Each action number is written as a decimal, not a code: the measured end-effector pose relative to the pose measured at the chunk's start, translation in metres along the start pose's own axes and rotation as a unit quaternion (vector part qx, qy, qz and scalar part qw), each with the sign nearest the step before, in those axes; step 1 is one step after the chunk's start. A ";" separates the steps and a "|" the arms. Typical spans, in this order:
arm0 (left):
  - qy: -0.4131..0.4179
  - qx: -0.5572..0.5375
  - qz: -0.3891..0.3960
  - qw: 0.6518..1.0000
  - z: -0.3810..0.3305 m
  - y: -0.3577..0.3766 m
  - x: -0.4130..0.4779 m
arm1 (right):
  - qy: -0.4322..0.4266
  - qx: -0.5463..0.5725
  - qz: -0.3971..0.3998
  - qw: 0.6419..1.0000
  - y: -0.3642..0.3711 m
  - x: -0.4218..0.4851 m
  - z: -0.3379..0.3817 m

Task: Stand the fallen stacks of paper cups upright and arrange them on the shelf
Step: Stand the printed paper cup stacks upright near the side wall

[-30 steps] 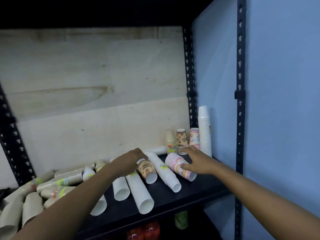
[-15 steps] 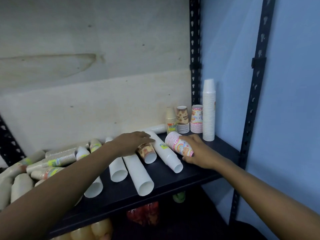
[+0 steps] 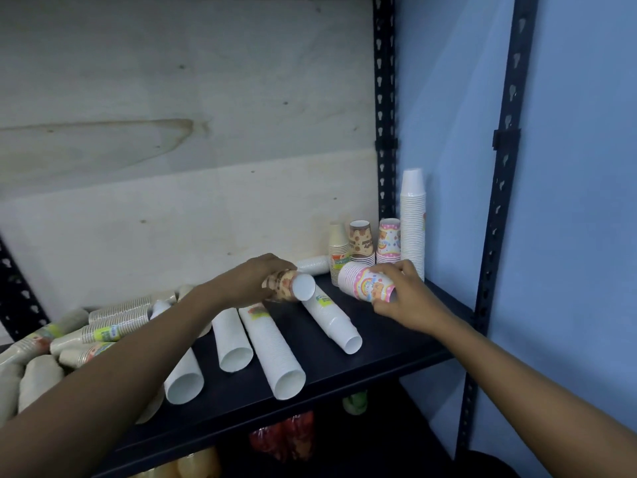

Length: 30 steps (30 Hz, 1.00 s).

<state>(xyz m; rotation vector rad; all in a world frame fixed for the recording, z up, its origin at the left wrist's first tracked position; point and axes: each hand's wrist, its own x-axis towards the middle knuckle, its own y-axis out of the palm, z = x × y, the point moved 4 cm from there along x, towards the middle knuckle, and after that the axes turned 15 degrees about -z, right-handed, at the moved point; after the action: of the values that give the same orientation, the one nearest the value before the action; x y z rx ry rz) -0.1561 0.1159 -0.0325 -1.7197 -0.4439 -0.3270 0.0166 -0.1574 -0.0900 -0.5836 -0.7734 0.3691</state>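
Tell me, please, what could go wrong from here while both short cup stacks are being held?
The right hand, gripping the pink stack, is close to the tall white stack; a bump could topple it. The forearm crosses the lying stacks while the left hand holds the brown printed stack; the longest white stack reaches the front edge of the shelf and might be nudged off.

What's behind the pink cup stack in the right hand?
Upright pink printed paper-cup stack and tall white paper-cup stack. The right hand and held pink stack partly cover their bases.
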 end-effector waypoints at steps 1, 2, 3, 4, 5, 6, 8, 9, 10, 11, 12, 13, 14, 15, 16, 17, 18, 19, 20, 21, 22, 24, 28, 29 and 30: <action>-0.009 -0.029 -0.024 0.999 -0.004 -0.006 0.003 | 0.009 0.004 -0.013 1.000 -0.007 0.004 0.001; -0.026 -0.063 -0.044 0.997 -0.010 -0.012 0.006 | 0.015 0.011 -0.027 0.999 -0.015 0.007 0.001; -0.049 -0.099 -0.058 0.992 -0.016 -0.015 0.010 | 0.018 0.019 -0.042 0.999 -0.023 0.011 0.002; -0.071 -0.132 -0.067 0.986 -0.025 -0.018 0.014 | 0.022 0.026 -0.055 0.998 -0.031 0.015 0.004; -0.090 -0.158 -0.074 0.981 -0.032 -0.018 0.019 | 0.025 0.031 -0.067 0.997 -0.038 0.019 0.005; -0.100 -0.177 -0.080 0.976 -0.042 -0.018 0.024 | 0.027 0.035 -0.079 0.996 -0.046 0.022 0.006; -0.108 -0.208 -0.090 0.968 -0.059 -0.012 0.034 | 0.032 0.045 -0.108 0.993 -0.059 0.028 0.009; -0.116 -0.222 -0.094 0.964 -0.066 -0.006 0.038 | 0.034 0.049 -0.125 0.990 -0.065 0.031 0.009; -0.126 -0.238 -0.095 0.958 -0.073 0.001 0.042 | 0.035 0.051 -0.142 0.988 -0.071 0.033 0.010; -0.138 -0.248 -0.095 0.954 -0.078 0.009 0.045 | 0.035 0.054 -0.156 0.986 -0.077 0.034 0.011; -0.147 -0.253 -0.095 0.952 -0.082 0.018 0.048 | 0.034 0.057 -0.163 0.984 -0.081 0.035 0.011; -0.159 -0.252 -0.095 0.950 -0.085 0.027 0.051 | 0.031 0.062 -0.167 0.983 -0.084 0.035 0.010; -0.171 -0.255 -0.095 0.947 -0.087 0.036 0.054 | 0.030 0.067 -0.169 0.983 -0.087 0.034 0.010; -0.188 -0.265 -0.097 0.941 -0.087 0.044 0.057 | 0.030 0.072 -0.168 0.983 -0.088 0.034 0.008; -0.210 -0.278 -0.103 0.932 -0.087 0.051 0.060 | 0.033 0.075 -0.164 0.983 -0.089 0.033 0.006; -0.231 -0.291 -0.111 0.922 -0.086 0.057 0.063 | 0.037 0.077 -0.157 0.984 -0.088 0.033 0.002; -0.246 -0.298 -0.121 0.914 -0.085 0.062 0.066 | 0.040 0.076 -0.148 0.985 -0.087 0.032 -0.001; -0.255 -0.299 -0.131 0.910 -0.085 0.067 0.070 | 0.043 0.073 -0.139 0.987 -0.086 0.030 -0.004; -0.256 -0.295 -0.141 0.910 -0.086 0.071 0.074 | 0.046 0.068 -0.132 0.988 -0.085 0.029 -0.007; -0.255 -0.285 -0.147 0.912 -0.087 0.075 0.079 | 0.050 0.065 -0.128 0.988 -0.084 0.028 -0.011; -0.251 -0.273 -0.150 0.916 -0.089 0.078 0.084 | 0.054 0.064 -0.126 0.988 -0.083 0.027 -0.015; -0.244 -0.261 -0.149 0.922 -0.093 0.088 0.094 | 0.063 0.062 -0.126 0.988 -0.083 0.025 -0.021; -0.248 -0.261 -0.143 0.922 -0.096 0.108 0.110 | 0.076 0.065 -0.118 0.988 -0.079 0.022 -0.030; -0.250 -0.257 -0.140 0.923 -0.096 0.113 0.113 | 0.078 0.065 -0.114 0.988 -0.078 0.021 -0.033; -0.249 -0.253 -0.138 0.925 -0.096 0.117 0.115 | 0.076 0.067 -0.110 0.989 -0.076 0.020 -0.033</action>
<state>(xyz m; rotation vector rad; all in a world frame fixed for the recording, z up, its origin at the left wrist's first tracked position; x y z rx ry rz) 0.0025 0.0163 -0.0637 -2.2563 -1.0531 -0.2078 0.0625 -0.2185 -0.0511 -0.3909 -0.6527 0.1687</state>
